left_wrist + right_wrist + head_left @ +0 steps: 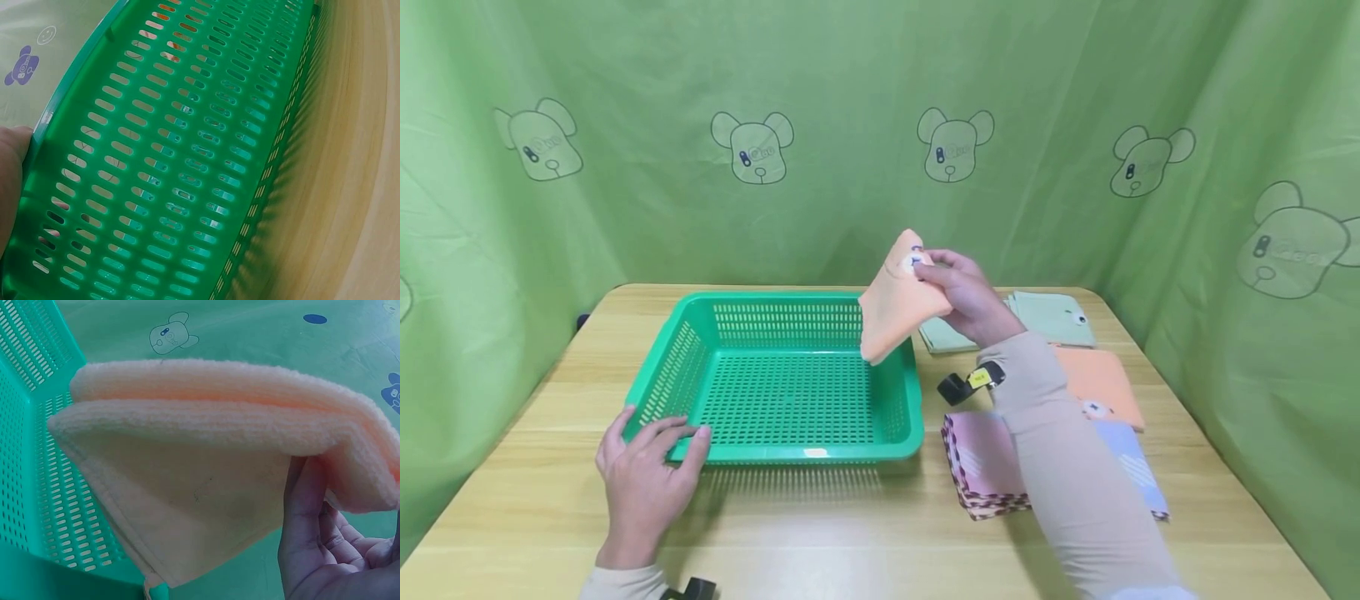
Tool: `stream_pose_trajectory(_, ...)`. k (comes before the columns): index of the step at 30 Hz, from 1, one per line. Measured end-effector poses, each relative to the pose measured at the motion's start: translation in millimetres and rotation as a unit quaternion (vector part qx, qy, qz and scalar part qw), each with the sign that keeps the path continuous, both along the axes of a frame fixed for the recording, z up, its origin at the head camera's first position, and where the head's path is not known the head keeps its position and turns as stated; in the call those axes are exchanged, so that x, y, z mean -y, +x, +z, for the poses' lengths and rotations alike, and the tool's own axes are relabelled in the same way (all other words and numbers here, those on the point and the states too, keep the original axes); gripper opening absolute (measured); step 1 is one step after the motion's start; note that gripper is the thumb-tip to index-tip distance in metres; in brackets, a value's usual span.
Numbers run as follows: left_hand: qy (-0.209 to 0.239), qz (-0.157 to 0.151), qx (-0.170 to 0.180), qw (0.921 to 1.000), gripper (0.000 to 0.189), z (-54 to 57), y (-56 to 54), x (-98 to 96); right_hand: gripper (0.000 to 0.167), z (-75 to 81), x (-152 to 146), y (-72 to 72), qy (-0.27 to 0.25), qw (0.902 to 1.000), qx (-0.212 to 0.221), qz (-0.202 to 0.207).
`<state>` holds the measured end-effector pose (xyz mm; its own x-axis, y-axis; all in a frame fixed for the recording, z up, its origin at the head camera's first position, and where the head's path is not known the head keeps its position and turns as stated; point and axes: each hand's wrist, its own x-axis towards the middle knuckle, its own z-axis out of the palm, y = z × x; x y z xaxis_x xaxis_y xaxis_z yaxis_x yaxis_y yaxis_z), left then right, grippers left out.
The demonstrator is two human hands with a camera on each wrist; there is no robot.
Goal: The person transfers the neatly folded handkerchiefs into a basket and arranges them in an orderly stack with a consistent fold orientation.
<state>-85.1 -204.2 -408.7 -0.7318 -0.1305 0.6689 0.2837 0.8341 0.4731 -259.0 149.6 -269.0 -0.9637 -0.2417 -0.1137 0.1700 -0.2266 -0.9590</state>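
Note:
My right hand (973, 296) pinches a folded peach towel (895, 304) with a small white face patch, holding it up over the right end of the green plastic basket (805, 454). In the right wrist view the towel (187, 425) shows thick folded layers, with the thumb on its near side. My left hand (647, 479) rests on the basket's front left corner, its fingers relaxed over the rim. The left wrist view shows the slotted outer wall of the basket (169, 119) and part of the left hand (9, 181) at the rim.
Right of the basket lie folded pale green towels (1052, 317), a peach towel (1101, 383), a pink checked-edge stack (981, 458) and a blue towel (1131, 462). My right sleeve (1067, 467) partly covers them. A green curtain (850, 67) hangs behind the wooden table (820, 542).

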Motion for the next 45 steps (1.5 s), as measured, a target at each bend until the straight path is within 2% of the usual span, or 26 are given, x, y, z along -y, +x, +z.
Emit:
stream_pose_trajectory(8, 0.001, -0.002, -0.001, 1.0, 0.03, 1.5, -1.1, -0.1, 0.021, 0.4, 7, 1.2, 0.003, 1.0, -0.005, 0.003)
stream_pose_trajectory(18, 0.002, -0.004, -0.008, 1.0, 0.031, 2.1, 0.3, -0.8, 0.016, -8.5, 16, -0.9, 0.011, 0.9998, -0.011, 0.007)
stream_pose_trajectory(30, 0.009, -0.001, -0.002, 1.0, 0.029, 1.3, 1.0, -0.6, 0.014, -17.5, 27, -0.5, 0.014, 0.9996, 0.003, 0.025)
stream_pose_trajectory(45, 0.005, -0.001, 0.001, 1.0, 0.031, 1.4, 2.6, -0.8, 0.019, -28.3, 34, -3.4, 0.041, 0.9985, 0.017, 0.031)
